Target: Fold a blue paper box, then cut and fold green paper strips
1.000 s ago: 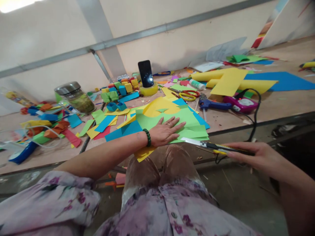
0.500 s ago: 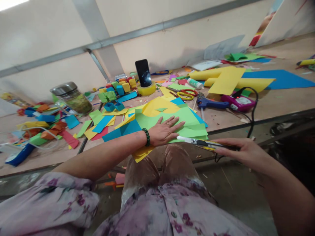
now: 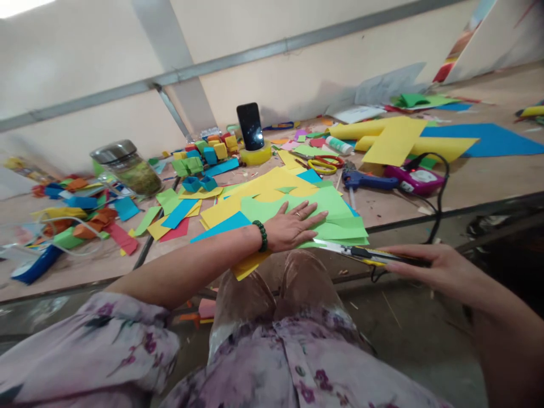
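The phone (image 3: 250,126) stands behind the scissors (image 3: 325,164), right of the jar (image 3: 127,168).

Your left hand (image 3: 293,228) covers part of the green paper (image 3: 346,226) beneath its palm, while the fingers of your right hand (image 3: 446,269) obscure the rear of the cutter (image 3: 357,252). Beyond your grip on the cutter, print on the glue stick (image 3: 340,145) is too small to read; far to the grip's right, the frame's edge crops a yellow tool (image 3: 533,111).
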Action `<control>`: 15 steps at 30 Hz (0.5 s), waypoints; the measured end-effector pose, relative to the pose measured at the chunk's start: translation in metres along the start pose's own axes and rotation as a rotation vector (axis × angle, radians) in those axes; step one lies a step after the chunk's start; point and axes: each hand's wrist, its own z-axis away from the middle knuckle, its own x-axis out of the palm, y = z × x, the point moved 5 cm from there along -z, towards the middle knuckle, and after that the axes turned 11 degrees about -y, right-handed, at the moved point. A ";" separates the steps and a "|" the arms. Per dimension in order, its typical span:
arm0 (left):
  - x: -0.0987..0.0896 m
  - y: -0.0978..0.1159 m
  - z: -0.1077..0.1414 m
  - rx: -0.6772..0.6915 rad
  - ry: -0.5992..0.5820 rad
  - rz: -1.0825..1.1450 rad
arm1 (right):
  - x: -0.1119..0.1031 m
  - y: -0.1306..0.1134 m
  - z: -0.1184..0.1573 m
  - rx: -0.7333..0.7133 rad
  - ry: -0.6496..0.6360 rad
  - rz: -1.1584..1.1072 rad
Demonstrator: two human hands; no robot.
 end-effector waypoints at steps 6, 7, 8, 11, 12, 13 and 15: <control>-0.006 -0.001 0.003 -0.007 0.005 0.012 | 0.001 -0.003 -0.002 0.003 0.002 0.008; -0.008 -0.002 0.007 -0.009 0.008 0.003 | 0.001 -0.004 -0.002 0.001 0.003 0.013; -0.009 -0.005 0.011 -0.015 0.011 -0.009 | 0.001 -0.006 -0.001 0.000 0.007 0.018; -0.006 -0.014 0.024 -0.049 0.007 -0.027 | 0.001 -0.012 0.000 0.000 0.010 0.027; -0.004 -0.017 0.027 -0.058 0.004 -0.022 | 0.002 -0.013 -0.001 -0.002 0.006 0.028; -0.002 -0.019 0.029 -0.061 0.002 -0.017 | 0.003 -0.013 -0.002 -0.005 0.002 0.030; 0.002 -0.021 0.030 -0.058 0.008 -0.012 | 0.006 -0.013 -0.006 -0.015 -0.006 0.034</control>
